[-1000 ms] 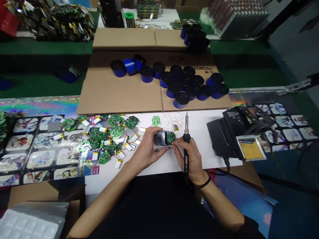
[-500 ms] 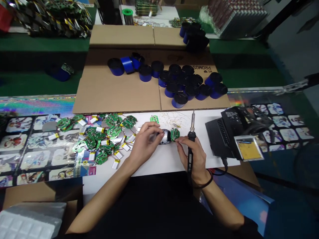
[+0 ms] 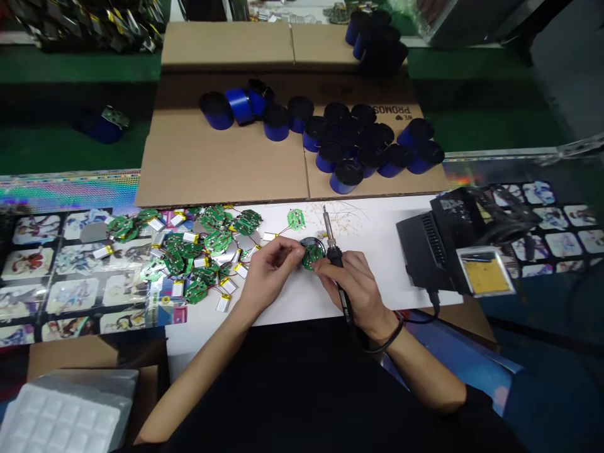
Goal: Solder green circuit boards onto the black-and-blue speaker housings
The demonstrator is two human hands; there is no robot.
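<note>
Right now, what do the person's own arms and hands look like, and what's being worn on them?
The left hand and right hand are bare, no gloves; the left forearm and right forearm are uncovered. A thin dark band circles the right wrist. A black sleeve begins near the right elbow. No rings or markings show.

Bench worker, head-cam view: left hand [image 3: 267, 272] and right hand [image 3: 362, 290] bare, forearms uncovered. Thin black band [image 3: 394, 329] loops the right wrist. Short black sleeve [image 3: 474, 406] ends approx. at right elbow; black garment [image 3: 302, 390] covers torso & lap below near edge of the worktop [image 3: 387, 242].
</note>
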